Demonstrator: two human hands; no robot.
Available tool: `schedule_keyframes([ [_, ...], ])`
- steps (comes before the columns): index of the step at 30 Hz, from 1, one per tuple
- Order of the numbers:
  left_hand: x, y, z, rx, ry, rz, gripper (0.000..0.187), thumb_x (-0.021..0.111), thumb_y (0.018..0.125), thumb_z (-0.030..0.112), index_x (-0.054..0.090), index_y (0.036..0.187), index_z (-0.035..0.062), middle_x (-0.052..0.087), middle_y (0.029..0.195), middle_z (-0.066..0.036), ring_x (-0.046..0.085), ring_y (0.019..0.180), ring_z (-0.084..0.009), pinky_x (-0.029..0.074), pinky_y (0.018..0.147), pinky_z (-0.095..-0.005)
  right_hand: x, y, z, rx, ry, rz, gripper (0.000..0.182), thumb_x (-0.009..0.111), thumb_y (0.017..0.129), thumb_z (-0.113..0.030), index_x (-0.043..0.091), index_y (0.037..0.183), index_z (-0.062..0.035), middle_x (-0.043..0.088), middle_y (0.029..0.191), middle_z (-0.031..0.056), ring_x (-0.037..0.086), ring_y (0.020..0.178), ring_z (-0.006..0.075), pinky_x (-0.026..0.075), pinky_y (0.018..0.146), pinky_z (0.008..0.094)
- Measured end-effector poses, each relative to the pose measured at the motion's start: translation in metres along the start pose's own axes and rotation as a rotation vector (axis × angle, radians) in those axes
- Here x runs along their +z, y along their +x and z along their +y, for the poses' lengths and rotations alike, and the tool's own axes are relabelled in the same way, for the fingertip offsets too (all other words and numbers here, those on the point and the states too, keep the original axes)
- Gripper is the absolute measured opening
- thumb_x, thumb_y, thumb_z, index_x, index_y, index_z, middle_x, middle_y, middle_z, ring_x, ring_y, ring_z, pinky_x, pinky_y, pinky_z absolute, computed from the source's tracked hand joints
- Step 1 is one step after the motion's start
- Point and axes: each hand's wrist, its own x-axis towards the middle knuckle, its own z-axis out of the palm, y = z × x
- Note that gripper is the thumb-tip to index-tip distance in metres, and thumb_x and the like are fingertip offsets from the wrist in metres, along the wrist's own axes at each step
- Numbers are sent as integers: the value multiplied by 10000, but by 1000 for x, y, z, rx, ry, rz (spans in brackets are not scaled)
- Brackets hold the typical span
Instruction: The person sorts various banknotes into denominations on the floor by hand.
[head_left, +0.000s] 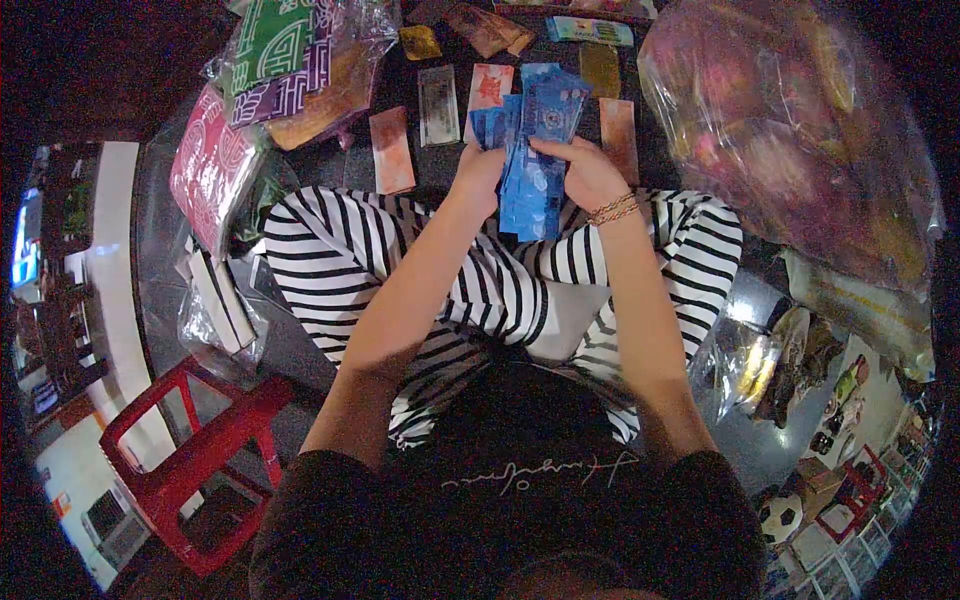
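A fanned bundle of blue paper notes, printed like banknotes, is held over my crossed legs. My left hand is closed around its left side. On the right side, my right hand pinches the notes with its thumb lying across them. Just beyond my hands, a red-and-white note stack and a grey note stack lie on the dark floor. An orange-red stack is to the left, and another reddish stack sits right of my right hand.
Purple and green printed packs in clear plastic lie at the upper left, above a pink pack. A large clear plastic bag with pinkish contents fills the upper right. A red plastic stool stands at the lower left.
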Motion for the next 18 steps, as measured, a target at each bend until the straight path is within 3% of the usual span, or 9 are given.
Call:
schedule_keyframes([
  [6,1,-2,3,-34,34,73,304,537,764,-13,511,1062,36,612,910,-104,616,771,-217,516,669,-363,-2,3,4,-41,-27,-53,258,635,746,-70,562,986,-8,615,926,65,592,826,157,459,769,293],
  [11,3,-1,-1,75,110,0,319,516,759,-23,520,1073,33,606,937,-97,604,810,-221,499,712,-349,-6,3,6,-75,-72,-19,247,642,733,-88,575,956,-6,623,882,63,598,782,158,469,734,294],
  [14,-1,-2,2,38,158,-119,345,514,752,-26,522,1087,57,607,941,-82,598,829,-215,492,726,-349,-11,6,10,-99,-57,-14,244,648,725,-95,582,943,-7,622,879,62,597,782,159,467,732,292],
  [15,-1,2,-2,11,215,-19,353,523,741,-24,532,1080,76,606,945,-71,598,829,-209,493,722,-348,-12,7,12,-95,-55,-21,237,649,724,-95,586,935,-8,623,877,62,597,779,159,466,731,291],
  [16,-2,1,-1,24,149,-53,435,535,692,-76,490,1100,65,583,963,-81,587,818,-189,497,676,-316,-9,7,11,-88,-52,-32,231,649,722,-96,590,928,-10,623,875,63,597,777,158,466,730,290],
  [18,-5,3,-5,20,87,-10,413,520,710,-78,490,1099,58,583,960,-81,589,816,-190,497,679,-317,-3,3,8,-89,-57,-31,230,649,720,-96,592,926,-10,624,873,63,597,771,158,466,727,289],
])
